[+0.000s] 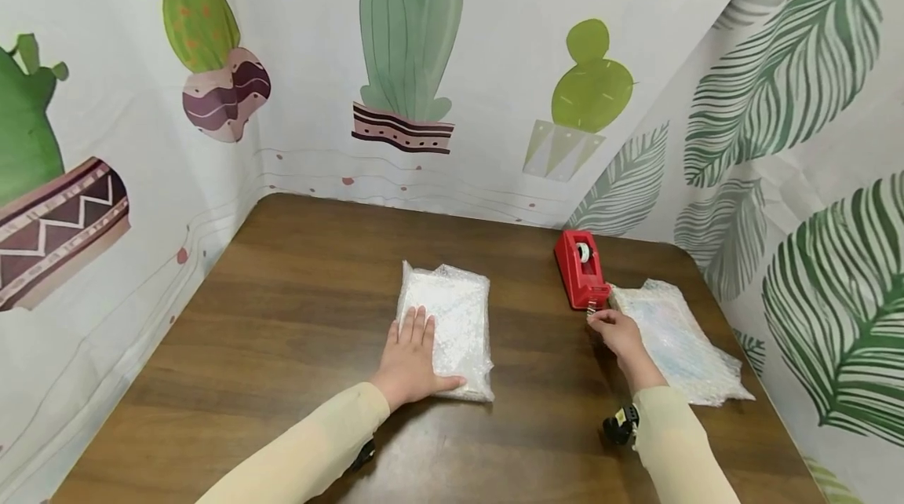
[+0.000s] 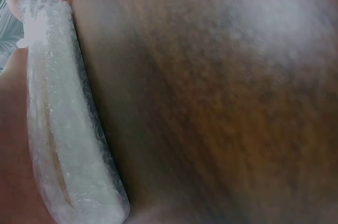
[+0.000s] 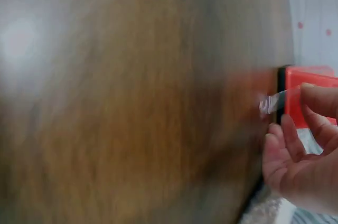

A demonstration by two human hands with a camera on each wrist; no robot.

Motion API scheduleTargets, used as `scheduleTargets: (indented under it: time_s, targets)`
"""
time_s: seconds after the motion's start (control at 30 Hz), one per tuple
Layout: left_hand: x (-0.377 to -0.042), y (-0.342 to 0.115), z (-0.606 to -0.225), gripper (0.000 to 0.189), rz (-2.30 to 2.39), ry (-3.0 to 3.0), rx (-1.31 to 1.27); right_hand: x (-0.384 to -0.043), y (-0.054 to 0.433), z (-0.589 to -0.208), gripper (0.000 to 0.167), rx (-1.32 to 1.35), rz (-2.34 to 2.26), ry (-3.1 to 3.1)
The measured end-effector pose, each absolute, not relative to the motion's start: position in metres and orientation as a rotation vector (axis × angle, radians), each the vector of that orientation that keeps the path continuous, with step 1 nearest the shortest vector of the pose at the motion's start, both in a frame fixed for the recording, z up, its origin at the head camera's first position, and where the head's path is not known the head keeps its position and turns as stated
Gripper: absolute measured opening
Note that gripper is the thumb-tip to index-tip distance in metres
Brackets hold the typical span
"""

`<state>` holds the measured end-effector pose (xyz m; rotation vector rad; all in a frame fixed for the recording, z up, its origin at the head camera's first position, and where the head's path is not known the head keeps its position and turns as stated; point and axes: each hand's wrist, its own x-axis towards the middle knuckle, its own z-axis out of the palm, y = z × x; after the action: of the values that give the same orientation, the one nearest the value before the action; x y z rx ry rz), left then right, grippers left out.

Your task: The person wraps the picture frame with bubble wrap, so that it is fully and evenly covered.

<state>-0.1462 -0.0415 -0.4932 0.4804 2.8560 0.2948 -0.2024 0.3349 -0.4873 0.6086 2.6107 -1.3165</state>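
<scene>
My left hand point(image 1: 408, 359) rests flat with straight fingers on a bubble-wrapped package point(image 1: 459, 331) lying on the table. The left wrist view shows the thick side of this package point(image 2: 68, 123) close up, with its clear wrap. Over on the right, my right hand point(image 1: 623, 341) pinches a short strip of clear tape point(image 3: 273, 102) between thumb and index finger. That hand is at the front end of a red tape dispenser point(image 1: 582, 272), which holds a white-cored roll. In the right wrist view its other fingers point(image 3: 290, 137) curl loosely below the tape.
Right of the dispenser lies a second bubble-wrapped package point(image 1: 678, 339) with a bluish, pale surface. The brown wooden table point(image 1: 282, 315) meets a white cloth backdrop point(image 1: 311, 80) printed with cacti and leaves along its back and sides.
</scene>
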Motion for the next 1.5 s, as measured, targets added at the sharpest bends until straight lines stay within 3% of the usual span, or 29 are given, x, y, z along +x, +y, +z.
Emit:
scheduleTargets:
  time_s: [0.3,0.7,0.8,0.97,1.17,1.5]
  targets:
    - [-0.147,-0.041,-0.492,0.118,0.277,2.853,0.473,-0.186,0.348,-0.467,0.009,0.546,-1.691,2.347]
    - [-0.148,-0.042,-0.494,0.119,0.297,2.851,0.473,-0.170,0.359,-0.466,0.041,0.412,-1.793,2.028]
    - [-0.148,-0.042,-0.494,0.118,0.299,2.853,0.472,-0.167,0.359,-0.466,0.034,0.458,-1.779,2.023]
    - [-0.149,-0.041,-0.493,0.118,0.305,2.847,0.470,-0.165,0.359,-0.467,0.008,0.580,-1.707,2.076]
    - [-0.149,-0.041,-0.493,0.119,0.296,2.846,0.472,-0.160,0.361,-0.468,0.015,0.490,-1.759,2.077]
    - [-0.149,-0.041,-0.492,0.119,0.302,2.833,0.464,-0.159,0.363,-0.465,0.009,0.550,-1.672,2.078]
